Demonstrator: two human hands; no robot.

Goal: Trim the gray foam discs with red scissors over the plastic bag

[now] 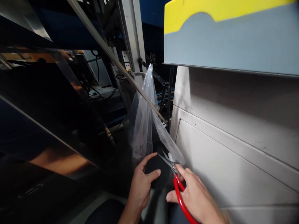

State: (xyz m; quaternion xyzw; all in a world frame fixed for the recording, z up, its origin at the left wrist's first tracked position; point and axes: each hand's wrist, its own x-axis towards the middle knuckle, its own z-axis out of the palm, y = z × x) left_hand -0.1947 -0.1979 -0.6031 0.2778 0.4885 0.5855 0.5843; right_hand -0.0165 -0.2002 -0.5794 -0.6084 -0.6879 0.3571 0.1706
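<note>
A clear plastic bag [143, 118] hangs from a point near the metal post, its lower part spreading down toward both hands. My right hand [195, 191] holds red-handled scissors [178, 189], with their metal blades slightly parted and pointing up and left. The tips of the blades are close to my left index finger. My left hand [143, 180] has its thumb and index finger apart around the edge of a dark, rounded thing [158, 174]; whether it grips this cannot be made out. The plastic's lower right corner lies by my right fingertips.
A light grey cabinet [229, 149] stands on the right, beneath a grey and yellow panel [231, 43]. A thin pole [112, 57] slants across the bag. On the left are dark reflective panels [46, 130], with cables and a metal post [133, 34] behind.
</note>
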